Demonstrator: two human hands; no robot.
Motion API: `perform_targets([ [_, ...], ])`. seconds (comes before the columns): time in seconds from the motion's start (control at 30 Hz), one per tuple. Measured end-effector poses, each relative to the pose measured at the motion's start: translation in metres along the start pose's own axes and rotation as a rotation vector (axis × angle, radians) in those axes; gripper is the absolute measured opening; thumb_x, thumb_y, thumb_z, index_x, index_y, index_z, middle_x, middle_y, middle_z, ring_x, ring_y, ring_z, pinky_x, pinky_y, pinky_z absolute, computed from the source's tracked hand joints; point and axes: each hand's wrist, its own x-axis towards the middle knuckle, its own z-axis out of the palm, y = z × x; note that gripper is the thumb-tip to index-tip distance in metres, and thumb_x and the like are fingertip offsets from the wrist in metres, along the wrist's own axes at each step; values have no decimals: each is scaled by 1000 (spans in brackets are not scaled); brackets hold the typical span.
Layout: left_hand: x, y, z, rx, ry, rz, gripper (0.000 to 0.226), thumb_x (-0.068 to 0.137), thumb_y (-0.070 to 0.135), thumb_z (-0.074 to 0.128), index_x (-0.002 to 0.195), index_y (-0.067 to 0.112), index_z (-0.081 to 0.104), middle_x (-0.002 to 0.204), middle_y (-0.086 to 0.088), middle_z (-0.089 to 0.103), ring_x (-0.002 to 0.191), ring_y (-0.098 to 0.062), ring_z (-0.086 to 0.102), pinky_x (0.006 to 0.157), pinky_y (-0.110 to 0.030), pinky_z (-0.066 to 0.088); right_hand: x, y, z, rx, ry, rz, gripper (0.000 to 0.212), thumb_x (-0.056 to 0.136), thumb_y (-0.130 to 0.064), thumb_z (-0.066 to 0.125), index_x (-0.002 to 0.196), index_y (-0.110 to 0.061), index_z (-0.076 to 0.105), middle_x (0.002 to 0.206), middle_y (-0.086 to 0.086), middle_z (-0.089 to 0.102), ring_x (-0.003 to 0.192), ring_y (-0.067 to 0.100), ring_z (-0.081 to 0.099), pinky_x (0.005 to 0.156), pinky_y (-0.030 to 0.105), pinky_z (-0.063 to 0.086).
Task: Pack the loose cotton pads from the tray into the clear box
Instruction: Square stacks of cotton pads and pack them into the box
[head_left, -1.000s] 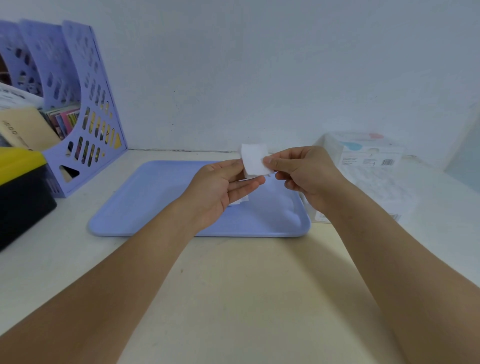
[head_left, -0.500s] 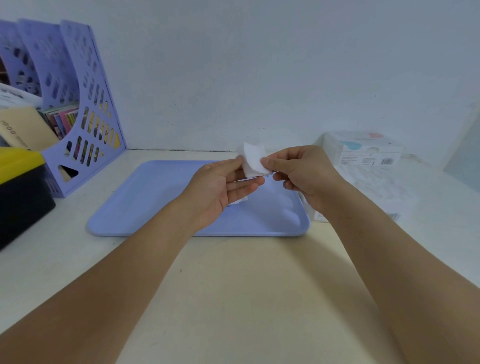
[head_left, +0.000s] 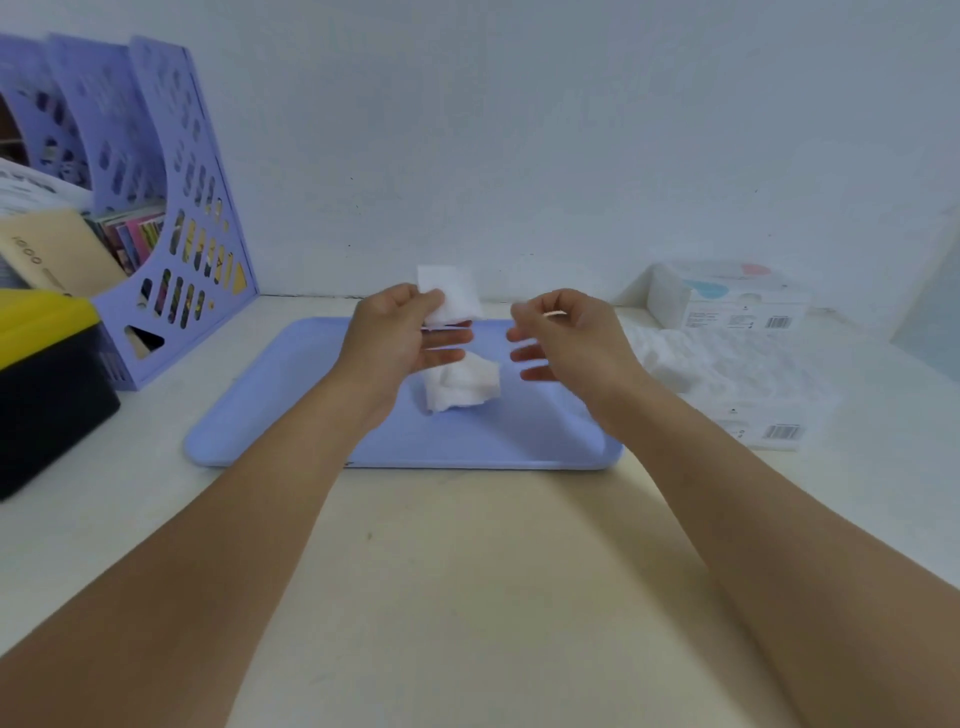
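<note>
Hands over blue tray (head_left: 270, 415) mid-counter. Left hand (head_left: 395, 338) pinches white cotton pad (head_left: 449, 299) upright above tray's far edge. Right hand (head_left: 566, 338) just beside it, empty, fingers loosely curled and apart. Small heap of loose pads (head_left: 462, 387) lies at tray centre. Clear box (head_left: 727, 374), blurred, probably pad-filled, beside tray's right edge.

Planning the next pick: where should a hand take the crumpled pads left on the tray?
Probably pinch the raised top of the crumpled pads from above. They sit bunched and puffed up on the tray, with bare tray around them. The free right hand is nearest; the left hand already holds a pad.
</note>
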Motion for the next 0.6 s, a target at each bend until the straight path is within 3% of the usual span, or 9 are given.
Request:
perform_targets([
  [0.1,10,-6,-17,90,90,4,15,103,13,51,94,12,64,100,-17,73,80,-21,72,63,-28,59,1,8,6,-377,-13,82,50,92,-48,67,93,2,69,79,16,75,62,30,69,58,36,59],
  [0.17,13,-14,-21,95,110,-30,15,103,14,50,96,13,64,102,-17,72,82,-21,71,62,-26,58,1,6,11,-450,-83,235,62,86,-62,66,87,0,70,67,10,69,51,23,59,51,28,48],
  [0.23,14,-19,-20,78,111,-56,14,103,15,50,100,13,64,102,-15,73,83,-22,71,62,-27,58,4,3,19,-500,-123,295,60,81,-67,67,83,-8,69,62,3,62,49,18,50,51,26,39],
  [0.47,13,-24,-11,134,69,-76,15,103,16,51,98,10,63,96,-15,75,75,-22,74,59,-28,59,13,12,27,-378,-122,286,40,85,-37,78,68,-15,50,56,1,48,41,14,36,39,18,27],
  [0.6,11,-24,-9,172,53,-86,14,103,17,52,102,7,62,97,-16,75,74,-21,73,59,-28,59,11,17,18,-257,-83,263,26,85,-29,79,79,-13,59,68,8,59,54,22,48,45,24,35],
])
